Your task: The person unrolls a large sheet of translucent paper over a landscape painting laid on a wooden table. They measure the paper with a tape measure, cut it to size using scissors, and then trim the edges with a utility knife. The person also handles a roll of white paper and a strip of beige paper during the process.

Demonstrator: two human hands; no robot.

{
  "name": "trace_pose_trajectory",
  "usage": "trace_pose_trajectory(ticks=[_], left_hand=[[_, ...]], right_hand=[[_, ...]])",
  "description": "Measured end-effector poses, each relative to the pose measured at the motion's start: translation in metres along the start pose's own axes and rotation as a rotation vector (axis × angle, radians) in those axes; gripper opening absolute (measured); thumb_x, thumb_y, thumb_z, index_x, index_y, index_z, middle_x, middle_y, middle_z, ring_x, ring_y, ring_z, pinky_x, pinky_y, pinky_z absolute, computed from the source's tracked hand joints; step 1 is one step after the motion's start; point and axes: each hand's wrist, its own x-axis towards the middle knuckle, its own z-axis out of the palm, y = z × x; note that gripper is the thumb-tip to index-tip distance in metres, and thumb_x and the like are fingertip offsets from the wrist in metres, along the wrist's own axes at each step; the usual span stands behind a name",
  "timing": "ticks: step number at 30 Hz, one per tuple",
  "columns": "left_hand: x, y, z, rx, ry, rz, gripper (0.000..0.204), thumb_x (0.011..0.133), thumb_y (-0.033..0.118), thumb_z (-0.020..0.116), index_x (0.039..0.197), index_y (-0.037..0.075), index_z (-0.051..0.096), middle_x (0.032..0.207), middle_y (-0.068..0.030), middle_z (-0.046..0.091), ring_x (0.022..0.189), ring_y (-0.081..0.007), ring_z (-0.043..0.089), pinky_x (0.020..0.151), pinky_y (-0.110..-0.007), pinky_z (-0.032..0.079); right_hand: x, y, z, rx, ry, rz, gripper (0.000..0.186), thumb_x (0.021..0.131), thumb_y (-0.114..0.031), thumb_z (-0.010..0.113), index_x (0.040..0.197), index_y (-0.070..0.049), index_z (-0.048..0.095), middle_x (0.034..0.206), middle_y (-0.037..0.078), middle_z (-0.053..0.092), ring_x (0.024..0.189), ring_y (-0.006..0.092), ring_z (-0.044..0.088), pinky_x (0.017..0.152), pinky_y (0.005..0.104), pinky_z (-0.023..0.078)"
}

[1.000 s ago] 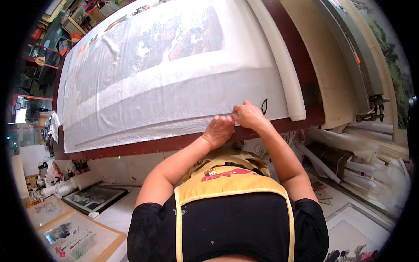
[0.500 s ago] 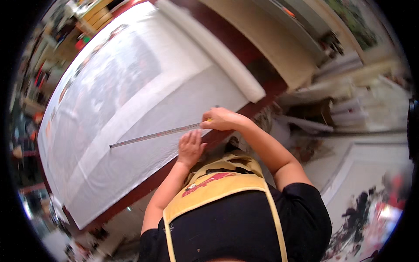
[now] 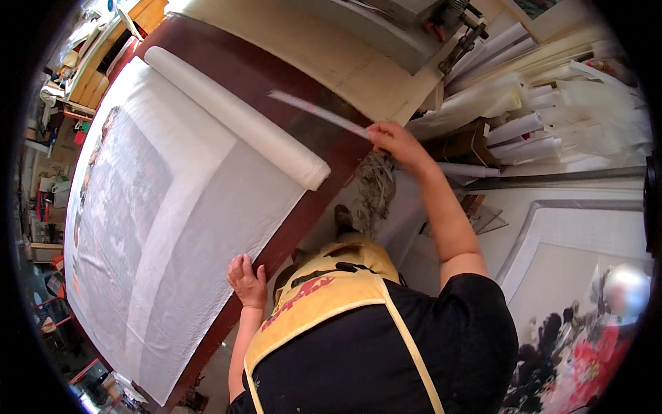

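Note:
My right hand (image 3: 396, 145) is closed on a tape measure near the right end of the dark red table (image 3: 207, 52); its long pale blade (image 3: 317, 113) stretches up and left over bare tabletop, slightly blurred. My left hand (image 3: 247, 279) rests with fingers apart at the front edge of a white sheet (image 3: 193, 290), through which a painting (image 3: 138, 193) shows faintly. A thick white roll (image 3: 234, 119) lies along the sheet's right end, below the blade.
A tan board (image 3: 276, 41) and metal apparatus (image 3: 420, 34) lie beyond the table. Paper rolls (image 3: 517, 131) are piled at the right, above a framed flower painting (image 3: 572, 345). Cluttered shelves (image 3: 89, 83) line the left. My apron (image 3: 324, 290) is against the near side.
The view has swung rightward. My right hand has lifted the extended tape off the sheet and moved it beyond the roll. My left hand has separated from it and stayed at the sheet's edge.

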Motion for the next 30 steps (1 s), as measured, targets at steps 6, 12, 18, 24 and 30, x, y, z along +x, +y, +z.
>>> trace_pose_trajectory(ticks=[6,12,18,24,30], left_hand=[[-0.001,0.001,0.014,0.051,0.058,-0.028,0.045,0.089,0.027,0.063,0.128,0.008,0.053,0.134,-0.0140,0.046,0.127,-0.0358,0.040,0.107,-0.050,0.030],[0.002,0.003,0.018,0.081,0.060,-0.020,0.044,0.089,0.025,0.062,0.128,0.008,0.053,0.134,-0.0145,0.046,0.127,-0.0359,0.040,0.107,-0.050,0.030],[-0.005,0.012,0.015,0.085,0.048,-0.075,0.046,0.085,0.023,0.065,0.127,0.010,0.051,0.132,-0.0144,0.045,0.124,-0.0367,0.041,0.105,-0.051,0.032],[0.003,0.008,0.014,0.041,0.051,-0.093,0.052,0.077,0.024,0.070,0.123,0.014,0.050,0.126,-0.0132,0.046,0.122,-0.0361,0.042,0.104,-0.051,0.035],[0.007,0.001,0.007,0.055,0.082,-0.107,0.055,0.073,0.026,0.074,0.123,0.017,0.051,0.125,-0.0099,0.047,0.121,-0.0331,0.043,0.103,-0.048,0.037]], right_hand=[[0.083,0.033,-0.060,-0.457,0.365,-0.176,0.048,0.091,-0.048,0.059,0.107,-0.002,0.064,0.104,0.016,0.059,0.091,0.0246,0.060,0.080,0.0384,0.049],[0.154,0.049,-0.073,-0.865,0.224,0.019,0.062,0.090,-0.053,0.058,0.131,-0.008,0.055,0.128,0.023,0.055,0.121,0.0347,0.052,0.098,0.0416,0.042],[0.137,0.108,-0.119,-0.422,0.960,-0.487,0.050,0.093,-0.011,0.056,0.138,0.001,0.039,0.134,0.019,0.046,0.124,0.0341,0.045,0.103,0.0465,0.039],[0.136,0.279,-0.110,0.981,0.683,0.315,0.032,0.101,-0.020,0.047,0.123,0.001,0.054,0.121,0.016,0.059,0.101,0.0255,0.058,0.091,0.0356,0.046],[0.199,0.306,-0.085,0.937,0.554,0.513,0.031,0.101,-0.021,0.047,0.122,0.001,0.054,0.118,0.015,0.060,0.099,0.0246,0.058,0.089,0.0349,0.046]])
